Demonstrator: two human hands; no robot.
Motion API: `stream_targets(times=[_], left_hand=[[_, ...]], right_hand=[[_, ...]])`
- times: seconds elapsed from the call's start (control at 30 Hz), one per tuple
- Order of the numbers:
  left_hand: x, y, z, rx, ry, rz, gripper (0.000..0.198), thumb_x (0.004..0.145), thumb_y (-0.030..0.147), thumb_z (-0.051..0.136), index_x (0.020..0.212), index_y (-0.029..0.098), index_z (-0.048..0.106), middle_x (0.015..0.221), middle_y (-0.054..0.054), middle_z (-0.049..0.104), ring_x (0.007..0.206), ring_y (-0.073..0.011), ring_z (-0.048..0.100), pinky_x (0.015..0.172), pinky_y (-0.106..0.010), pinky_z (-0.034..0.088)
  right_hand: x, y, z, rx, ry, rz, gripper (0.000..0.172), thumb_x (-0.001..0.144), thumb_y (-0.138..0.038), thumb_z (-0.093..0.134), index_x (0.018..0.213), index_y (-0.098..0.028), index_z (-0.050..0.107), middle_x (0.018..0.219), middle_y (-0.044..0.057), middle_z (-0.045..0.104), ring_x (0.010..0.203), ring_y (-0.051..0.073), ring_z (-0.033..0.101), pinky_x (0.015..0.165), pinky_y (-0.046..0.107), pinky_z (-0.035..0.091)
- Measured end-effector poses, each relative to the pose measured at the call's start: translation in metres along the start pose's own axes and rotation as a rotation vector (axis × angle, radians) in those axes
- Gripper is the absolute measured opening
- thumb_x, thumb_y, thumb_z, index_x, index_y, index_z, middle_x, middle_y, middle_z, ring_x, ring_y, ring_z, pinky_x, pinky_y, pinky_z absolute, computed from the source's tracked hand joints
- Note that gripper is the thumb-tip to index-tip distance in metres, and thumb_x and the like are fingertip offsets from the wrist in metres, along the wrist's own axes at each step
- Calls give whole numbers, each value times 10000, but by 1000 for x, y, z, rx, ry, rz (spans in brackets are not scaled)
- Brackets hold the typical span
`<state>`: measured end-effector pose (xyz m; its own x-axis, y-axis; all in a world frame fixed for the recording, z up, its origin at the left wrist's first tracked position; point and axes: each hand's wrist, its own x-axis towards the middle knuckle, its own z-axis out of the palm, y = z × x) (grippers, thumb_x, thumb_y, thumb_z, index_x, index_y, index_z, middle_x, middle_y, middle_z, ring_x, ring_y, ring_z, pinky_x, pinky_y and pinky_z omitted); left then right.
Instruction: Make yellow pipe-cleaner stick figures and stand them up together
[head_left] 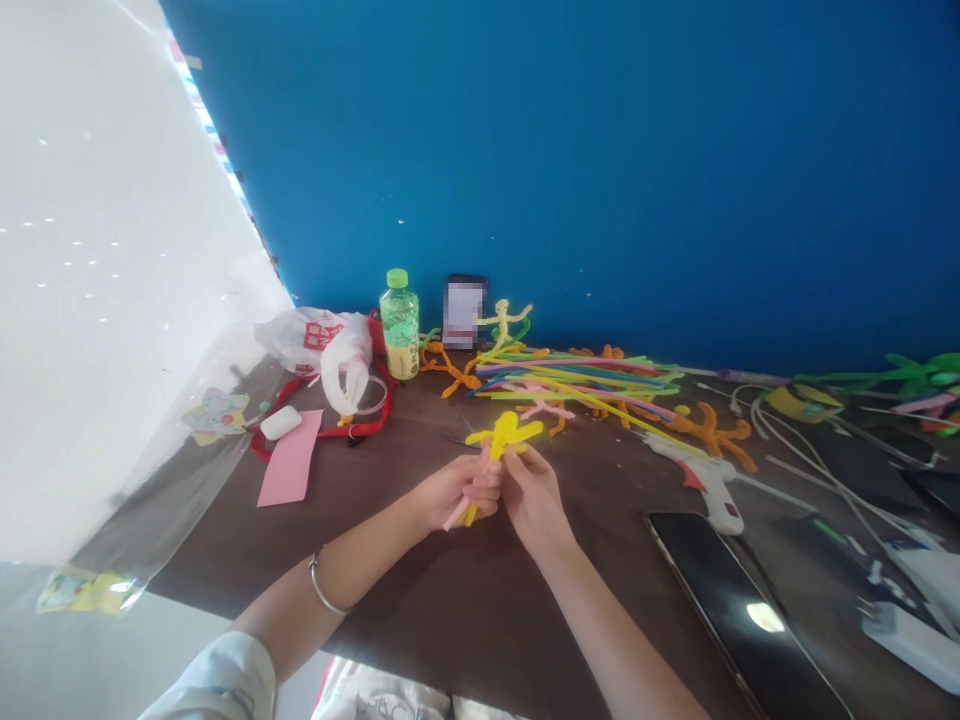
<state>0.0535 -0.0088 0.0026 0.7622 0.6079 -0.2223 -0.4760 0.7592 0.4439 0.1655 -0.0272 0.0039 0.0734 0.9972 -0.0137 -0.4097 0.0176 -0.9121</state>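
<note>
In the head view, the left hand (457,490) and the right hand (534,500) meet at the fingers, both closed on a bright yellow pipe-cleaner figure (501,436) held above a dark brown wooden table (450,610). A thin pink pipe-cleaner stem (458,515) juts from the left hand, though the fingers seem to hide how it joins. Beyond lies a loose heap of long multicoloured pipe cleaners (570,385). A white plastic glue gun (709,480) rests rightward, near a flat black smartphone (742,620).
</note>
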Motion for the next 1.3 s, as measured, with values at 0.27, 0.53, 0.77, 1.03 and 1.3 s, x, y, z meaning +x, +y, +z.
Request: stream_targets(times=[0.27, 0.53, 0.77, 1.03, 1.3], left_hand=[[13, -12, -9, 518, 353, 544, 329, 598, 348, 704, 785, 128, 546, 613, -17, 605, 518, -117, 574, 546, -248, 458], [12, -8, -9, 499, 374, 605, 281, 622, 340, 685, 763, 109, 609, 611, -30, 631, 577, -119, 595, 620, -261, 480], [9, -7, -3, 250, 367, 506, 277, 589, 277, 728, 750, 87, 609, 613, -30, 615, 551, -81, 561, 598, -214, 441], [3, -2, -5, -51, 10, 227, 135, 675, 157, 653, 688, 57, 563, 568, 14, 445, 451, 4, 363, 445, -121, 304], [-3, 2, -4, -45, -24, -13, 114, 730, 180, 566, 696, 75, 538, 530, 28, 405, 388, 2, 333, 405, -128, 279]], right_hand=[[-3, 6, -4, -214, 219, -168, 184, 688, -339, 646, 739, -177, 575, 671, 1, 630, 582, 134, 573, 548, 275, 470], [-1, 9, -7, -130, 191, -150, 156, 675, -277, 673, 774, -176, 608, 716, 18, 659, 634, 148, 608, 647, 307, 499], [-2, 7, -3, -126, 240, -124, 169, 665, -288, 678, 781, -166, 660, 738, 37, 676, 662, 165, 614, 692, 330, 492], [-3, 10, 1, 71, 162, -7, 167, 654, -298, 686, 769, -177, 668, 805, 40, 665, 780, 180, 597, 778, 345, 457], [-4, 1, 2, 154, 32, 62, 199, 636, -346, 695, 726, -194, 606, 665, 1, 614, 597, 138, 560, 570, 291, 469]])
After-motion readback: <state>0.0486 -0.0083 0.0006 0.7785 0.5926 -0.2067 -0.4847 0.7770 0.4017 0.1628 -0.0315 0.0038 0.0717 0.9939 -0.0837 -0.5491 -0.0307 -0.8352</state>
